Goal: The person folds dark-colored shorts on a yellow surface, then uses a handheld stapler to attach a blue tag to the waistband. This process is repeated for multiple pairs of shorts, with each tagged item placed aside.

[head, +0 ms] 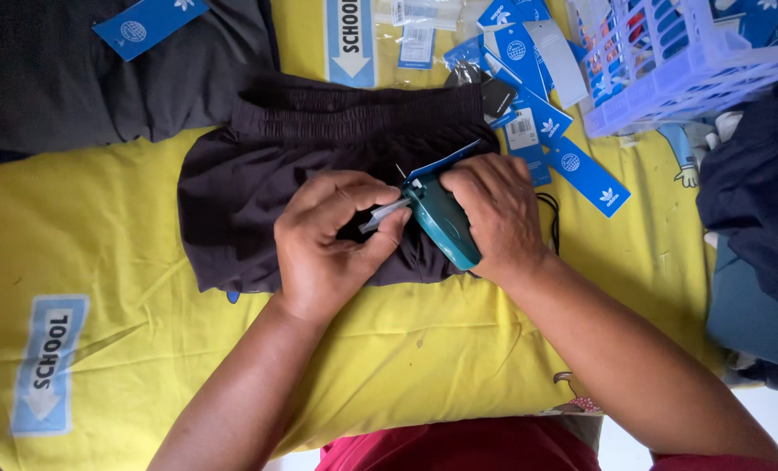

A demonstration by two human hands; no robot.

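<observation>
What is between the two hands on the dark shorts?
In the head view, a teal tagging gun sits between the left hand and the right hand, with a blue tag at its tip, all over the dark shorts.

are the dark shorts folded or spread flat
Folded. The dark shorts lie doubled into a compact block, elastic waistband along the top, while the left hand and right hand hold a teal tagging gun on them.

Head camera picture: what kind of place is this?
Probably a small clothes-tagging workspace, maybe at home. The right hand holds a teal tagging gun over dark shorts, blue hang tags lie scattered, and a yellow printed cloth covers the surface.
</observation>
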